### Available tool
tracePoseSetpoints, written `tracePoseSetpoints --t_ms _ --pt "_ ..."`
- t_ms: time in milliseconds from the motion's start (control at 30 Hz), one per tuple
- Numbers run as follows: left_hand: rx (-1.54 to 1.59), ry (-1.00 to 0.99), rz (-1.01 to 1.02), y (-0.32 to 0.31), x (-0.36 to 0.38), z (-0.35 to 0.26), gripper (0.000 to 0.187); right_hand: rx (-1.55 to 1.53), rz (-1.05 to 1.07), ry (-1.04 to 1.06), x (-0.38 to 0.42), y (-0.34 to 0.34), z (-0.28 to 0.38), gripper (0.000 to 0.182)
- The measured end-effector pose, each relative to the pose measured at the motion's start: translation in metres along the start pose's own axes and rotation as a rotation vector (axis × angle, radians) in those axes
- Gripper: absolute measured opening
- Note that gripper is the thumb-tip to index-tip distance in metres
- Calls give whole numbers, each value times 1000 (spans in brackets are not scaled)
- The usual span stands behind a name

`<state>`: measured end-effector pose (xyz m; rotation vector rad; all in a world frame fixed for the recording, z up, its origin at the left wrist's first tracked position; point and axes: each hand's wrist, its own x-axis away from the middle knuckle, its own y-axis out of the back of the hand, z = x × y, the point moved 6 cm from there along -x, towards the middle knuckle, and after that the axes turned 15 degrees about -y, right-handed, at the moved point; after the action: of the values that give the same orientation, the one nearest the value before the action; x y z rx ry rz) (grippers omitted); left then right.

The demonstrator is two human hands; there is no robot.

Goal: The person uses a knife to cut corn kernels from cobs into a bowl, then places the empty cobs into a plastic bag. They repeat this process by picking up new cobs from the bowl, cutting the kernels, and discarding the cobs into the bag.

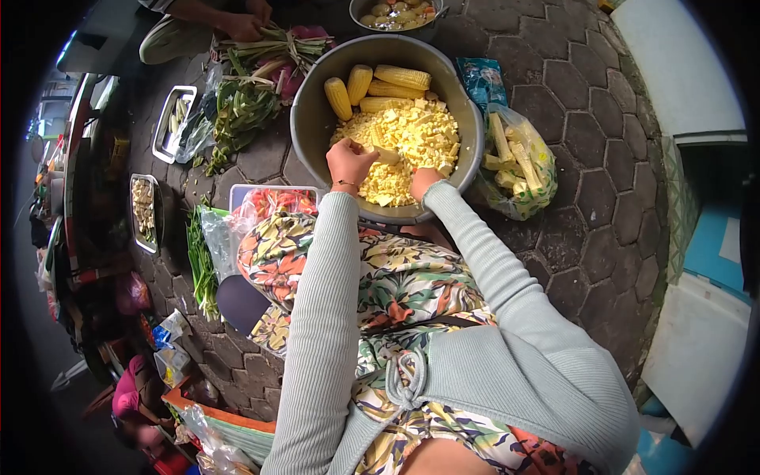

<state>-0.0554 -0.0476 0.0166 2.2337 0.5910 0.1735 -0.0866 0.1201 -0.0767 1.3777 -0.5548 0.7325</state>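
Observation:
A large grey basin (307, 134) holds a heap of cut yellow corn kernels (427, 131) and several whole peeled corn cobs (400, 77) at its far side. Over the near left part of the heap, my left hand (351, 164) is closed around the end of a corn cob (385, 155), which points to the right. My right hand (426, 182) is curled at the near right of the heap, inside the rim. Whatever its fingers hold, if anything, is hidden from this angle.
Right of the basin lies a plastic bag of stripped cobs (518, 162), with a blue packet (480, 79) beyond it. A metal pot (396, 16) stands behind. At left are leafy greens (245, 111), trays (144, 210), a container of red chillies (273, 198) and another person's hands (245, 24).

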Motion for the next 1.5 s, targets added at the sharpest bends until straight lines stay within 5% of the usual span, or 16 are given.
tracePoseSetpoints --t_ms 133,400,600,800,967,1200,1333,1500 --pt "-13 68 -3 0 2 9 34 17 -1 68 9 -7 10 30" --pt "-7 26 23 3 -2 4 27 135 27 -157 0 7 14 32" --pt "-7 -292 0 -9 -2 15 15 317 84 127 -17 -10 12 34" --pt "142 -189 13 -10 -1 9 38 -166 -156 110 27 15 -2 28" --pt "53 -29 130 -5 3 2 31 -119 -123 39 21 4 15 28" --pt "84 -44 148 -10 3 7 31 94 79 -106 -23 -9 9 31" --pt "-32 -98 69 -3 3 11 32 162 36 33 -18 -9 6 33" --pt "109 -70 128 -13 5 13 31 -207 -151 177 58 38 12 27"
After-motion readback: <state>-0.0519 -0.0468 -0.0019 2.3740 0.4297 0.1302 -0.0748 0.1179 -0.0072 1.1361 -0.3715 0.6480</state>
